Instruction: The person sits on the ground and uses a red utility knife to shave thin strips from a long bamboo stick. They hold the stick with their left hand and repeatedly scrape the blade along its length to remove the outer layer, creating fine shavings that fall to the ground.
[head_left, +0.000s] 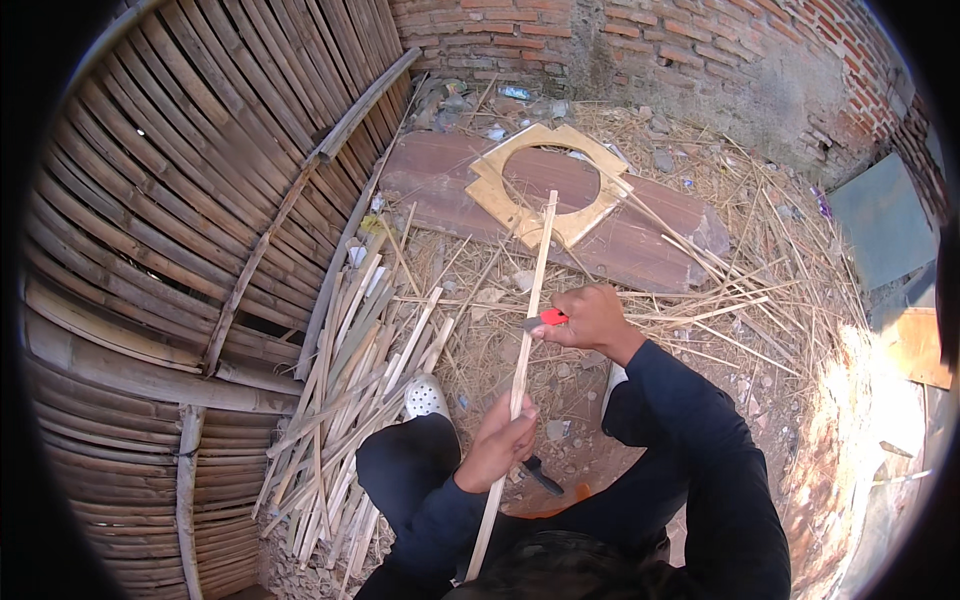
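Note:
A long pale bamboo strip slants up from my lap and away between my knees. My left hand is closed round its lower part. Farther up, my right hand grips a small knife with a red handle. Its short grey blade lies against the strip; the exact contact at the edge is too small to make out. Below my left hand, a dark-handled tool, perhaps another knife, rests on the ground, partly hidden by my hand and legs.
Cut bamboo strips lie heaped at my left, beside a white clog. Ahead, a yellowish frame with a round hole rests on a brown board. Bamboo slats wall the left; a brick wall stands behind. Shavings litter the ground.

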